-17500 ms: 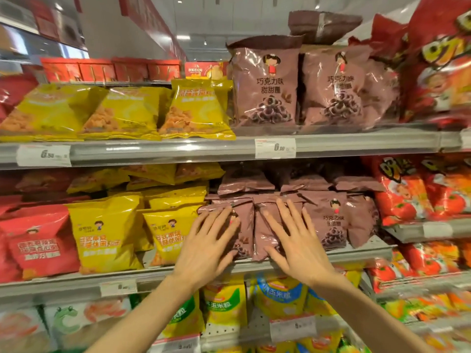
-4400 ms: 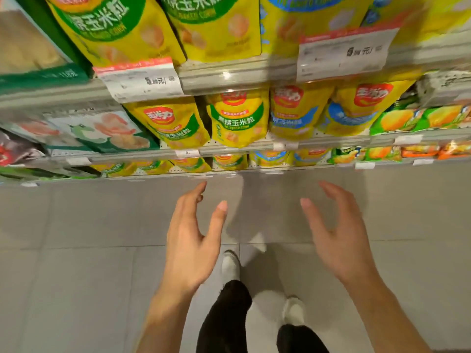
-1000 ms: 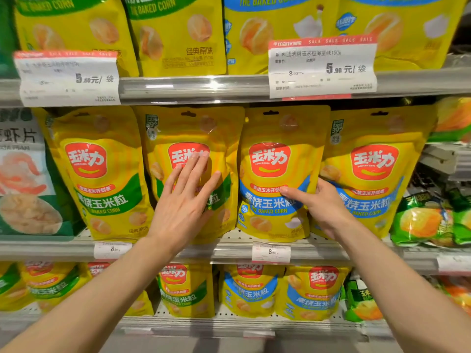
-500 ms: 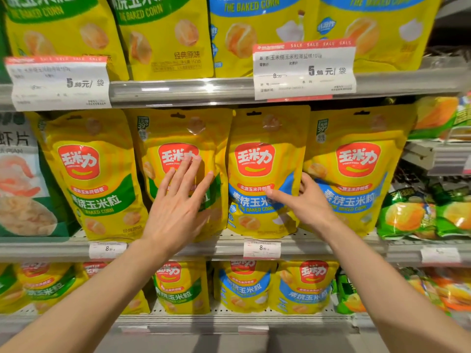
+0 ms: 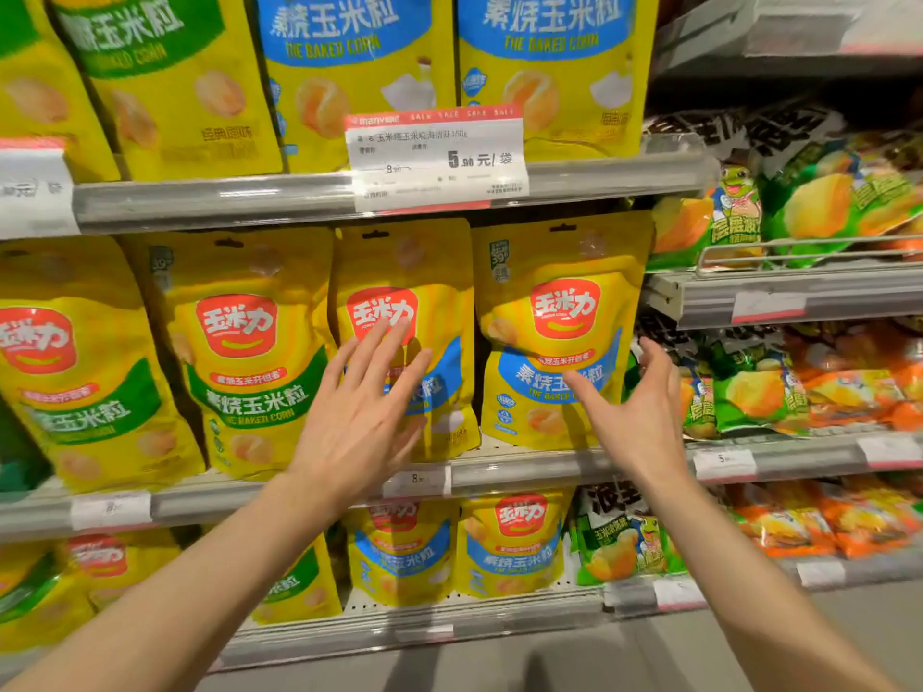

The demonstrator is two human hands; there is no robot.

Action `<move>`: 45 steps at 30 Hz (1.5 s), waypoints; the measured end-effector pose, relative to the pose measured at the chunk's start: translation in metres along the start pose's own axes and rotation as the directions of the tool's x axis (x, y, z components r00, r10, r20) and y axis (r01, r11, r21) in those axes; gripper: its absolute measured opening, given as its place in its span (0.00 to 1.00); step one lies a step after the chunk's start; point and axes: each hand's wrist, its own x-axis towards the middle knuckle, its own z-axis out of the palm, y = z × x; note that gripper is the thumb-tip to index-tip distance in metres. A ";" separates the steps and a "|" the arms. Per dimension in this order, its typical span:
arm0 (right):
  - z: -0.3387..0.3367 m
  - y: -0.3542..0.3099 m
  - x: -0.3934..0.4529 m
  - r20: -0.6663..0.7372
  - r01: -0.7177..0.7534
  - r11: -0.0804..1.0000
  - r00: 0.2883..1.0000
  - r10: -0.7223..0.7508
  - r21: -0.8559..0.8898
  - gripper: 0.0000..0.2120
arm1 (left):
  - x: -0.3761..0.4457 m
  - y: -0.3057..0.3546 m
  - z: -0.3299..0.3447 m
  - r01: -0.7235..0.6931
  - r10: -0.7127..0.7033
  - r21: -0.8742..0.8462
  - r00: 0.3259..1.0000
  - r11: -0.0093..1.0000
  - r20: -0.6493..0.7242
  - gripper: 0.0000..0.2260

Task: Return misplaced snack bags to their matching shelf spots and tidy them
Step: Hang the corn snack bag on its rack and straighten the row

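Fingers spread wide on both: your left hand (image 5: 362, 417) over one blue-band baked corn pouch (image 5: 407, 337), right hand (image 5: 637, 417) empty at the 3 o'clock neighbour (image 5: 559, 332). Pouches likely light, slick, crinkly; pinch the side seams.

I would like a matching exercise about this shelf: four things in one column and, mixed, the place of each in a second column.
1. left hand
2. right hand
3. sale price tag
4. green frog bag

a. on the rail above the middle shelf
b. right section, upper wire shelf
c. before the right blue-band bag
d. before the left blue-band bag

Pairs: 1-d, 2-c, 3-a, 4-b
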 end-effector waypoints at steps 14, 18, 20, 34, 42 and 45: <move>0.029 0.008 0.052 0.226 -0.130 0.980 0.970 0.093 0.153 0.72 | 0.039 -0.001 0.026 -0.034 0.033 0.053 0.999 0.998 0.017 0.34; 0.024 0.013 0.061 0.239 -0.130 0.956 0.969 0.066 0.264 0.59 | 0.039 -0.004 0.029 -0.028 0.027 0.052 0.999 0.998 0.020 0.33; 0.019 0.014 0.068 0.249 -0.180 0.916 0.964 0.093 0.358 0.44 | 0.038 -0.005 0.029 -0.026 0.025 0.045 1.000 0.999 0.018 0.33; 0.014 0.013 0.078 0.406 -0.320 0.746 0.911 0.074 0.583 0.22 | 0.039 -0.001 0.030 -0.030 0.029 0.022 0.999 0.999 0.024 0.35; 0.012 0.016 0.082 0.501 -0.380 0.740 0.863 0.067 0.556 0.21 | 0.038 -0.002 0.028 -0.019 0.018 0.022 0.999 1.000 0.040 0.34; 0.012 0.018 0.085 0.518 -0.394 0.738 0.853 0.072 0.547 0.22 | 0.038 -0.002 0.028 -0.013 0.011 0.030 0.999 0.999 0.047 0.34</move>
